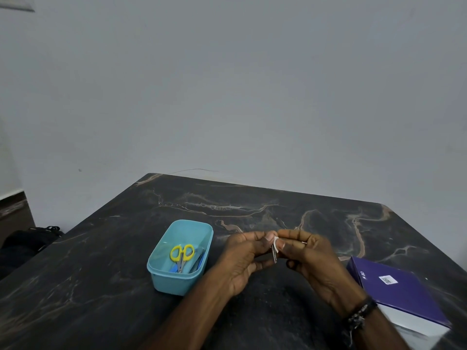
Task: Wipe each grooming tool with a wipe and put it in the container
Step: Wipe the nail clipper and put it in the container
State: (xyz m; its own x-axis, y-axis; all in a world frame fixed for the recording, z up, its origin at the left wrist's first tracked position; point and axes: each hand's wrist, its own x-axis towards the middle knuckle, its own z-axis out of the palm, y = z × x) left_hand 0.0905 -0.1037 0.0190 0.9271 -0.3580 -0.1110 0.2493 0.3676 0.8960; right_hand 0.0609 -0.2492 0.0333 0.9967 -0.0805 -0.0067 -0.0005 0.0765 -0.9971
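Observation:
Both hands meet above the dark marble table [252, 205], right of a light blue container [158, 276]. My left hand [242, 258] pinches the top of a thin metal grooming tool [274, 256] that hangs downward. My right hand [310, 258] pinches a small white wipe [276, 245] against that tool with thumb and fingers. Inside the container lie yellow-handled scissors [182, 253] and some blue-handled tools [199, 261], partly hidden by the wall.
A purple box [394, 291] with a white label lies at the right, close to my right wrist. A dark bag [27, 241] sits on the floor left of the table. A grey wall stands behind the table's far edge.

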